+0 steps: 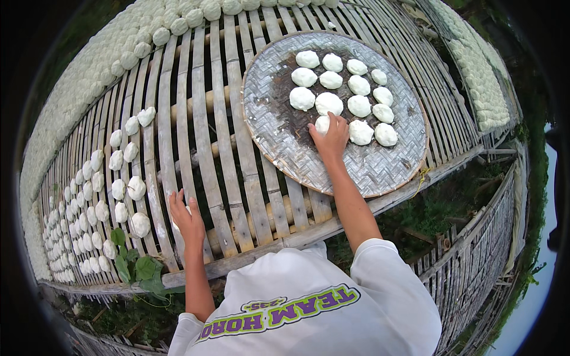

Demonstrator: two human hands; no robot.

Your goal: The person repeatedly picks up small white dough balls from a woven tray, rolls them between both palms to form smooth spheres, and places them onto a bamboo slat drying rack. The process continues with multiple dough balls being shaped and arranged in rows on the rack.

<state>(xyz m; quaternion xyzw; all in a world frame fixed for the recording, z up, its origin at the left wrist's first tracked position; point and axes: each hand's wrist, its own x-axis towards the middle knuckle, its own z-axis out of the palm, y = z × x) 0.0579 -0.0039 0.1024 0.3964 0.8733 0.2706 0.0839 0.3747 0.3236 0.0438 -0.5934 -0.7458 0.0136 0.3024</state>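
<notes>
My right hand [333, 139] reaches over a round woven bamboo tray [267, 133], its fingers curled round a white dough-like patty [322, 124] at the near end of a row. Several more lumpy white patties [328, 104] lie in rows on the tray. Lower left, my left hand [187, 221] is low over the bamboo slats [208, 172]. Its fingers curl round another white patty, of which only small bits show past the fingers and palm. To its left, rows of the same patties [139, 225] sit directly on the slats.
Dense bands of white patties cover the rack's far left [172, 18] and another section at the far right [475, 83]. A wooden rail [285, 242] edges the rack near my body. Green leaves [145, 268] poke up at the left edge. Gaps part the slats.
</notes>
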